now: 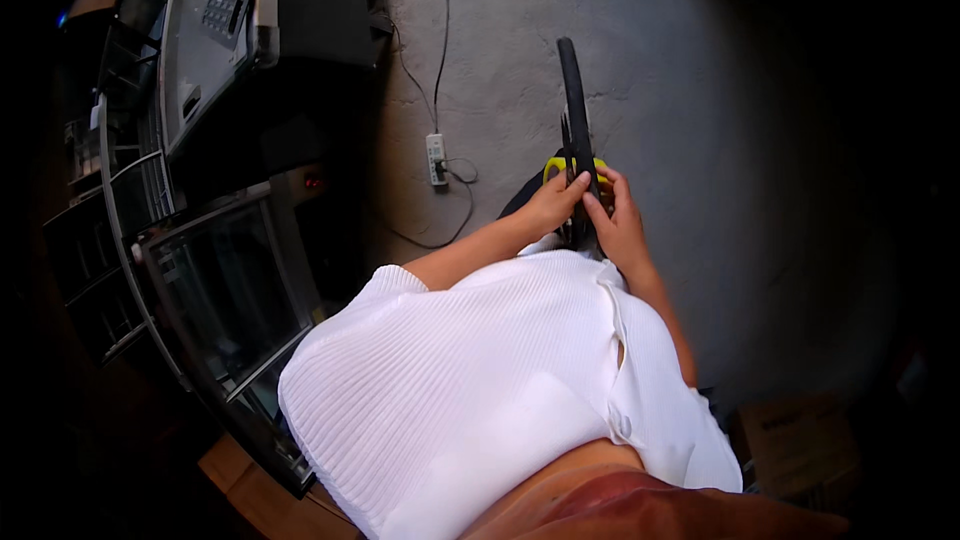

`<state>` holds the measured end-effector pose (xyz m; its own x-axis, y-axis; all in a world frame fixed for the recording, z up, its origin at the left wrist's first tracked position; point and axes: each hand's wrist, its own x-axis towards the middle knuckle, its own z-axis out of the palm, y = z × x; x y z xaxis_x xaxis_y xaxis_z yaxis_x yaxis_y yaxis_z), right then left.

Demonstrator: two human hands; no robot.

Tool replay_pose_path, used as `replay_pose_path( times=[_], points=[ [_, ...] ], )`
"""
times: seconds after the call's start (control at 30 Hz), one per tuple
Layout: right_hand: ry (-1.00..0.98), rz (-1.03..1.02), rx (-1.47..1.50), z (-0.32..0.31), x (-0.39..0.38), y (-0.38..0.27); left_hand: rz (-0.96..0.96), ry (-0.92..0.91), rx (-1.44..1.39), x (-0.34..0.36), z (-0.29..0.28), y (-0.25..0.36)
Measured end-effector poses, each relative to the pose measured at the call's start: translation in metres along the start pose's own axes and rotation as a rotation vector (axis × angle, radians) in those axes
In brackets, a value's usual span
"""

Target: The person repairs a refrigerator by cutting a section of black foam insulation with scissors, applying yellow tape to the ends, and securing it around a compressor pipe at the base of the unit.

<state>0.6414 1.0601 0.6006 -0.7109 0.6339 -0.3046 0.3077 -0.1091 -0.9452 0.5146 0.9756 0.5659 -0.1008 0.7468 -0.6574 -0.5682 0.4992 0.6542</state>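
Your left hand (557, 204) and right hand (620, 224) close together, fingers gripping lower part of long black strip (573, 90). Strip sits in front of your body, far end pointing away, above grey floor (700, 140). Yellow piece (548, 171) right by your fingers, kind unclear. White power socket bar (436, 152) on floor, to left.

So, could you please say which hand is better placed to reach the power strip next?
Probably the left hand: the white power strip lies to its left, while the right hand is farther away and would likely need to cross over.
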Motion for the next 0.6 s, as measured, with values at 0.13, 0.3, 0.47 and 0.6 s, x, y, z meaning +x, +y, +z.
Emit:
replay_pose_path(
  times=[0.13, 0.3, 0.47, 0.6],
  points=[
    [0.044, 0.175, 0.373, -0.035, 0.072, 0.015, 0.09, -0.029, -0.01, 0.074, -0.002, 0.033],
    [0.201, 0.337, 0.592, -0.076, 0.164, -0.013, 0.037, 0.173, 0.101, 0.11, 0.001, 0.132],
    [0.272, 0.439, 0.605, -0.116, 0.229, -0.017, 0.0, 0.349, 0.135, 0.156, -0.024, 0.162],
    [0.251, 0.527, 0.613, -0.14, 0.273, -0.007, -0.237, 0.516, 0.026, 0.18, -0.026, 0.194]
  ],
)
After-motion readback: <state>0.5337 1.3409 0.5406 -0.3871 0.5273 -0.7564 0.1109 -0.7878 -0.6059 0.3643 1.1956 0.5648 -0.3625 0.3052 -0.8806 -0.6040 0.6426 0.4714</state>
